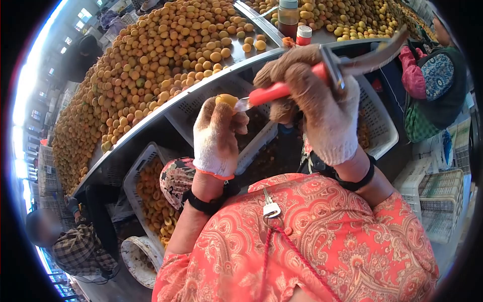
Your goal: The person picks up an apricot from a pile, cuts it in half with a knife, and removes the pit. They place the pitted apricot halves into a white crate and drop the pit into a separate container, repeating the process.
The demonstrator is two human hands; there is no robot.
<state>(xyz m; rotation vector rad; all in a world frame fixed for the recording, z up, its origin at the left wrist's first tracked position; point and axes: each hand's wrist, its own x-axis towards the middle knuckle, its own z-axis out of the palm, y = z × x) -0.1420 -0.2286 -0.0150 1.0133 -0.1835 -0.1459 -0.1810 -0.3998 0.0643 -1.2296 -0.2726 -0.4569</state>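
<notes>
My left hand (pixel 219 133), in a stained white glove, holds an apricot (pixel 227 100) between thumb and fingers. Wrapped round a red-handled tool (pixel 274 93) is my right hand (pixel 319 100), also gloved. The tool's metal tip points left and meets the apricot's right side. A curved blade-like strip (pixel 375 58) extends to the upper right from beside my right hand; how it joins the tool is unclear. Both hands are above crates (pixel 259 143) at the table's near edge.
Heaped apricots (pixel 166 55) cover the metal table (pixel 151 104). A bottle (pixel 288 22) and a red-capped jar (pixel 304 35) stand on it. Lower left are a crate of apricot halves (pixel 132 181) and a white bucket (pixel 137 254). Other people sit at left (pixel 83 246) and right (pixel 437 85).
</notes>
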